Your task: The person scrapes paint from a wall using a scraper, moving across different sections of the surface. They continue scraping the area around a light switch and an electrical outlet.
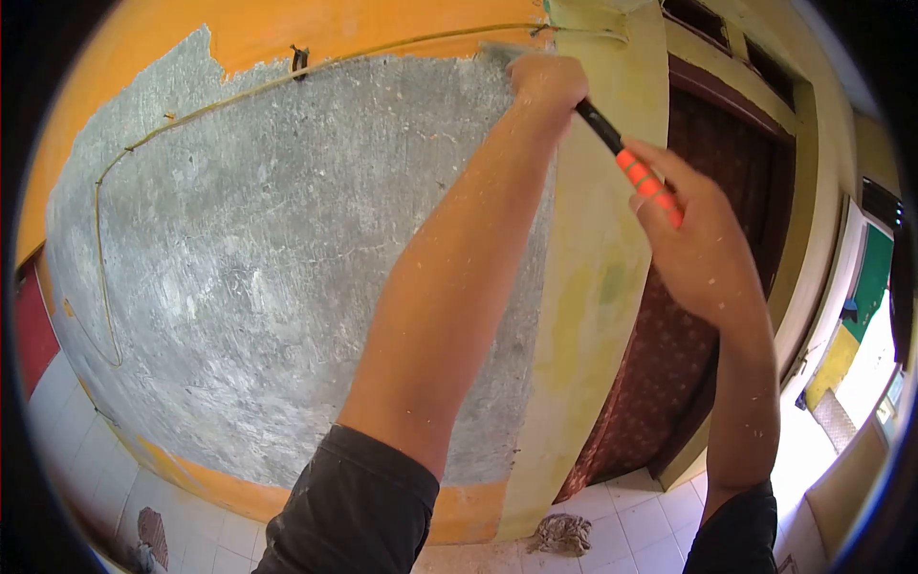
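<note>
A long-handled scraper [601, 126] with a black shaft and an orange striped grip slants across the upper right. My left hand [549, 80] is closed round its upper end, beside the blade [499, 52], which lies against the wall at the lower edge of the orange paint [392, 21]. Lower down, my right hand [696, 234] grips the orange end of the handle. Below the paint edge, the wall shows a broad bare grey surface [287, 210]. My left fingers partly hide the blade's base.
A thin cable [220, 101] hangs across the wall, near a dark hook [300, 62]. To the right are a yellow-green painted strip [598, 287] and a doorway with a patterned dark red curtain [660, 383]. A crumpled cloth [562, 534] lies on the tiled floor [639, 524].
</note>
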The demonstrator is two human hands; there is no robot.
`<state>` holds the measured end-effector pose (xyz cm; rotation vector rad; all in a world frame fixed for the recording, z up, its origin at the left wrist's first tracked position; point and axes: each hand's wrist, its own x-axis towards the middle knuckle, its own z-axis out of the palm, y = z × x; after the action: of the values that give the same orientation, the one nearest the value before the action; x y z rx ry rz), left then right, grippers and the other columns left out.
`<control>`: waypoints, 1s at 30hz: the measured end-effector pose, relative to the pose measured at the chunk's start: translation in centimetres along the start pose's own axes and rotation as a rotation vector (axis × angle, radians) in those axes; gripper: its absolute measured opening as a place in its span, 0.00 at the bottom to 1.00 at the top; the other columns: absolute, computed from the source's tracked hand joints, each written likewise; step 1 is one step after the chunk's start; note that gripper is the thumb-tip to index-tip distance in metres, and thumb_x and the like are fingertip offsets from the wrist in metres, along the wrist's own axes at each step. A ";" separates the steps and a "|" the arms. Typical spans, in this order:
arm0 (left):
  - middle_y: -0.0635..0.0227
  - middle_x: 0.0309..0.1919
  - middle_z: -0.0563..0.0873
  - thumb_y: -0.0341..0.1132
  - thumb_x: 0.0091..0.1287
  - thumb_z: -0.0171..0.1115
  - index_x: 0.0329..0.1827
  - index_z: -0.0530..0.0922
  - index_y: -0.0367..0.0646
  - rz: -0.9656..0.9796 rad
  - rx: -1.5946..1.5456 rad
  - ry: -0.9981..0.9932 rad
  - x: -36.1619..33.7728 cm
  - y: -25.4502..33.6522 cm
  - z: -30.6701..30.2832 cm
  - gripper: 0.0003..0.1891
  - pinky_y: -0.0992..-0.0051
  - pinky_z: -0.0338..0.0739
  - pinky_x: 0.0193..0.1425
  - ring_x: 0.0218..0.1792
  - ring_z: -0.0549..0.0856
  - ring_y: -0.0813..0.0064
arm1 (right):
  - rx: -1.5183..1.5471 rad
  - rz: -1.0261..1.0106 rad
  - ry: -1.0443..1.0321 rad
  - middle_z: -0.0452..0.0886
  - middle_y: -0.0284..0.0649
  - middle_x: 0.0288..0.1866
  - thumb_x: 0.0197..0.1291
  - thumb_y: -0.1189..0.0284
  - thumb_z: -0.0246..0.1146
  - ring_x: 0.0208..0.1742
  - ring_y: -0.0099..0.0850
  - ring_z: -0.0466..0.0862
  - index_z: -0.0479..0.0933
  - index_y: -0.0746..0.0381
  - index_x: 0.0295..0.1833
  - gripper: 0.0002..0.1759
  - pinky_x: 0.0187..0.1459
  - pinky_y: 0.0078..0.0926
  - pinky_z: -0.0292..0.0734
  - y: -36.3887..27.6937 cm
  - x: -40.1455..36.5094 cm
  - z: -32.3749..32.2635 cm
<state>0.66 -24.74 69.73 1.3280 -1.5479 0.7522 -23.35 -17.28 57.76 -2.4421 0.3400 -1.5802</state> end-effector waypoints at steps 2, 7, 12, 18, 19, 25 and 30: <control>0.56 0.22 0.81 0.23 0.59 0.55 0.23 0.78 0.32 -0.668 -0.781 0.324 -0.6 3.5 -0.9 0.08 0.67 0.71 0.24 0.22 0.80 0.66 | -0.004 0.009 -0.026 0.83 0.50 0.50 0.63 0.77 0.57 0.44 0.31 0.79 0.73 0.65 0.67 0.25 0.56 0.25 0.72 0.3 0.0 -0.2; 0.53 0.25 0.80 0.21 0.58 0.56 0.32 0.79 0.30 -0.523 -0.967 0.231 -4.8 3.9 -1.3 0.04 0.67 0.73 0.26 0.25 0.81 0.64 | -0.091 0.142 -0.122 0.83 0.48 0.49 0.63 0.77 0.57 0.44 0.29 0.78 0.73 0.64 0.67 0.25 0.55 0.24 0.72 -0.9 -1.5 -0.3; 0.53 0.25 0.80 0.20 0.58 0.56 0.30 0.79 0.32 -0.251 -0.385 0.082 1.8 -1.9 1.2 0.03 0.65 0.75 0.26 0.25 0.81 0.64 | -0.049 0.136 -0.103 0.83 0.53 0.54 0.63 0.78 0.56 0.49 0.33 0.82 0.72 0.64 0.67 0.25 0.58 0.27 0.72 -1.3 0.5 -1.2; 0.54 0.25 0.82 0.22 0.58 0.58 0.27 0.81 0.34 -0.520 -0.898 0.241 -2.9 3.8 -1.2 0.04 0.65 0.75 0.26 0.26 0.83 0.64 | -0.028 0.029 -0.055 0.83 0.52 0.56 0.63 0.78 0.56 0.50 0.33 0.83 0.71 0.64 0.68 0.26 0.58 0.28 0.72 0.4 -1.5 0.7; 0.55 0.25 0.82 0.22 0.59 0.56 0.27 0.80 0.33 -0.257 -0.177 -0.010 -1.5 3.5 -1.9 0.06 0.65 0.75 0.25 0.25 0.82 0.65 | -0.027 0.033 -0.060 0.83 0.52 0.56 0.63 0.78 0.56 0.50 0.33 0.83 0.71 0.64 0.68 0.26 0.58 0.28 0.72 0.7 -1.1 0.8; 0.56 0.24 0.81 0.24 0.60 0.57 0.27 0.80 0.31 -0.226 -0.157 0.086 0.7 -2.1 2.7 0.06 0.66 0.74 0.24 0.24 0.82 0.66 | 0.002 0.148 -0.076 0.82 0.53 0.55 0.63 0.78 0.57 0.47 0.32 0.82 0.71 0.64 0.69 0.26 0.56 0.26 0.72 -0.3 -0.8 -0.1; 0.58 0.21 0.81 0.27 0.55 0.63 0.26 0.81 0.32 -0.161 0.079 -0.065 1.2 0.2 0.5 0.06 0.68 0.72 0.24 0.21 0.80 0.70 | -0.121 0.004 -0.012 0.82 0.53 0.54 0.63 0.78 0.56 0.47 0.31 0.82 0.71 0.64 0.69 0.27 0.56 0.25 0.72 0.9 -0.5 0.5</control>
<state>0.33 -25.62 70.65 1.5292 -1.4535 0.6806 -23.14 -17.92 56.84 -2.5373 0.4501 -1.5861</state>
